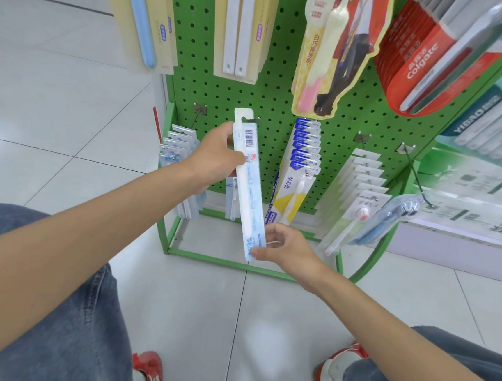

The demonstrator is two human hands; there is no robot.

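**Toothbrush pack held up at the rack**

A shop aisle with a pale tiled floor and a green pegboard rack hung with toothbrushes. The toothbrush pack tilts in front of the board, its hang tab up by the lower pegs. It looks not yet hung, so threading it on remains. The left hand grips its upper part, fingers curled round the edge — the right hand pinches the bottom end.

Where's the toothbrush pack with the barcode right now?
Centre of the head view, in front of the green pegboard: the toothbrush pack, with the left hand holding its top and the right hand pinching its bottom, just left of the blue-and-yellow packs.
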